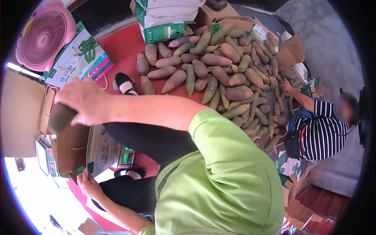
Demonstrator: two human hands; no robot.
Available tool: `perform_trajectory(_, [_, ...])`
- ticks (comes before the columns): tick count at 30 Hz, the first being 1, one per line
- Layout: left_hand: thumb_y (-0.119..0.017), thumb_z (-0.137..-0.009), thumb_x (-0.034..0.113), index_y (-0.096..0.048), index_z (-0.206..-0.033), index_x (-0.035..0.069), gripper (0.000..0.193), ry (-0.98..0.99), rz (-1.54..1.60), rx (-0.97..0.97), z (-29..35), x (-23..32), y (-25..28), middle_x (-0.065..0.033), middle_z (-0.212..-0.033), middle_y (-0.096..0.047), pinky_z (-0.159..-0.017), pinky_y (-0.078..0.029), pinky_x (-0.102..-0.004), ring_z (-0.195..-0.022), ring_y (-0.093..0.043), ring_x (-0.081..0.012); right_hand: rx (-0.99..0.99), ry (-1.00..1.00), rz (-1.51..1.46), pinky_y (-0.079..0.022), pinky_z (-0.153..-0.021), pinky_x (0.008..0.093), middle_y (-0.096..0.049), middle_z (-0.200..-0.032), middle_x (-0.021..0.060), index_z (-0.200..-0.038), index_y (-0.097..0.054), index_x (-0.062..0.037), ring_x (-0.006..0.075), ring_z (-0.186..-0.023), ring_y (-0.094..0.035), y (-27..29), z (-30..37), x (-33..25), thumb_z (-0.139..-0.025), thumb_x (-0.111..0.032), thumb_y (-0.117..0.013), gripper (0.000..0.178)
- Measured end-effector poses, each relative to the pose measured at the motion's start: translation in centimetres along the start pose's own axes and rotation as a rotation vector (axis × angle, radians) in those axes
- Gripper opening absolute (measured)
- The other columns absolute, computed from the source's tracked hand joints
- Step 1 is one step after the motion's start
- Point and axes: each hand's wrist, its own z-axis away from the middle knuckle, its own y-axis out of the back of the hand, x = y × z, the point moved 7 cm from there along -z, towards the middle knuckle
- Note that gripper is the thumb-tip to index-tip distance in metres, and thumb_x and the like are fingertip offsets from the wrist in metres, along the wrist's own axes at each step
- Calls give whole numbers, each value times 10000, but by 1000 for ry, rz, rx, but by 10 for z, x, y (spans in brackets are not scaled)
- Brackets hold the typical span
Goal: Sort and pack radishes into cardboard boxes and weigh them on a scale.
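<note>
My right hand reaches across to the left, fingers wrapped round a dark green radish. It holds the radish above the open end of a tall cardboard gift box with printed sides. My left hand pinches the near rim of that box, close to a small green patch on it. The box stands against a scale with lit green digits. What lies inside the box is mostly hidden. A large heap of green and reddish radishes spreads over the red floor covering to the right.
A pink fan stands at the far left beside a white printed box. Flattened green-and-white cartons are stacked behind the heap. At right, another person in a striped shirt reaches into the radishes. Open cartons edge the heap.
</note>
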Motion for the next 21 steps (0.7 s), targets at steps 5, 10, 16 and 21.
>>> perform_trajectory(5, [-633,-823,90,-684,-1008,146,200,-12,28,-10,-2,8,1,-47,-911,-575,-672,-484,-390,-840,-599,-254,-208,-34,-97,-440,-816,445,-586,-1027,61,-1068,-562,-114,285,-1056,-533,-86,-20,-31,-591,-234,-837,563])
perform_trajectory(10, [-625,-827,98,-686,-1009,143,198,14,1,-14,-1,9,7,-56,-900,-561,-684,-481,-407,-848,-588,-271,-569,-84,76,-442,-826,426,-607,-1080,53,-1110,-580,-115,259,-1093,-532,-177,-1,-31,-657,-278,-796,528])
perform_trajectory(16, [-620,-828,94,-685,-1015,140,203,24,-6,-31,-1,10,5,-55,-895,-558,-687,-479,-400,-856,-584,-266,-825,-68,259,-448,-827,422,-644,-1054,59,-1099,-625,-168,264,-1054,-581,-236,35,-13,-758,-273,-711,366])
perform_trajectory(21, [-622,-828,94,-685,-1012,151,203,1,-5,-23,0,6,4,-50,-892,-561,-673,-480,-399,-831,-589,-265,-690,-146,-26,-503,-816,414,-688,-993,79,-1087,-654,-135,273,-971,-652,-167,23,-23,-766,-295,-718,365])
